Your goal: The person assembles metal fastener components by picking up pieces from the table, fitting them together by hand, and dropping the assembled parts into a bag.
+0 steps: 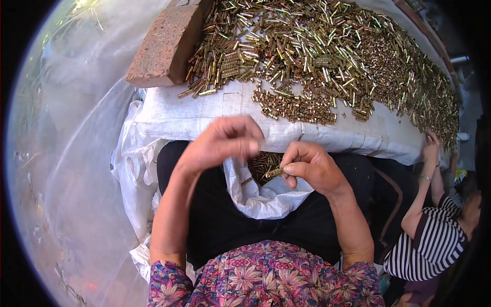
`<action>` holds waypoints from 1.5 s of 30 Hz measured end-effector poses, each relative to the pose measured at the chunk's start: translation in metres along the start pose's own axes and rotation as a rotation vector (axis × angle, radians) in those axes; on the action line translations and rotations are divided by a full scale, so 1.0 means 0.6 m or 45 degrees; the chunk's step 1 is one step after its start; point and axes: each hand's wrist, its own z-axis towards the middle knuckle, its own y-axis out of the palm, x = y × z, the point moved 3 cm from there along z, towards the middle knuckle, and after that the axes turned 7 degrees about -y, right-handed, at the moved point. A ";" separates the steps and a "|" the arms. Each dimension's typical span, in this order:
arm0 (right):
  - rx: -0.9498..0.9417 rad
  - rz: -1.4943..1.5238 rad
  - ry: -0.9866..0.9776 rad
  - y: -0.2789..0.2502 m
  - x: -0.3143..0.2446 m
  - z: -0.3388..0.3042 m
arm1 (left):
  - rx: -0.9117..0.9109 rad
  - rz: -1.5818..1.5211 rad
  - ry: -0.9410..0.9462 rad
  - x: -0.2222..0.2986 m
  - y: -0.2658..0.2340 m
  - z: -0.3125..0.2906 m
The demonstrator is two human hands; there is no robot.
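White woven cloth [192, 110] bears a heap of small brass-coloured pieces [302, 59]. From distance, I see the right hand [314, 169] pinching one metal piece [274, 173] above the open white bag [273, 205]; the left hand [222, 143] is blurred nearby, so I cannot tell if its fingers hold something.

Brassy piece [274, 173] in right fingers [298, 168], left fingers [239, 147] bent, brassy heap [327, 64] beyond

Readable text, labels, numbers, signs: none. White-covered table [192, 112]: cloth bears nothing legible. Small brass-coloured pieces [302, 106], heaped on table: any marks too small to read. Brick [162, 48], at table's left end: nothing legible. White bag [271, 206], just before table's near edge: same.
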 end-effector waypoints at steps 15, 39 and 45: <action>0.404 -1.376 -0.428 -0.053 -0.086 0.227 | 1.015 1.655 0.383 0.011 -0.079 0.127; -0.057 -2.027 -0.205 -0.058 -0.078 0.398 | 0.986 1.619 0.433 0.009 -0.052 0.140; 0.154 -1.844 -0.417 -0.077 -0.075 0.336 | 1.004 1.568 0.361 0.004 -0.066 0.125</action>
